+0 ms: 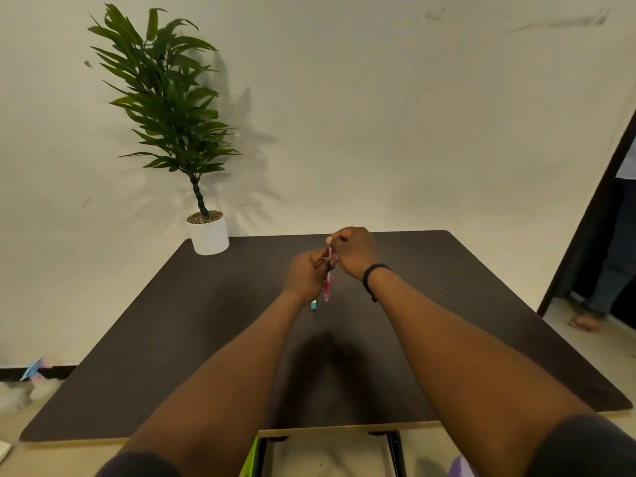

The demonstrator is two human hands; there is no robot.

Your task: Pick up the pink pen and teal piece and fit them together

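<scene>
Both my hands meet above the middle of a dark table (172, 339). My right hand (352, 251) pinches the upper end of a slim pink pen-like thing (327, 287) that hangs down between the hands. My left hand (306, 273) has its fingers curled against the same pink thing near its middle, where a small dark part shows. A small teal piece (314, 305) lies on the table just below my left hand. A black band (373, 271) circles my right wrist.
A potted plant in a white pot (210, 235) stands at the table's far left corner against a pale wall. A person's legs and bare foot (585, 321) show in a doorway at the right. An open drawer (327, 452) sits under the near table edge.
</scene>
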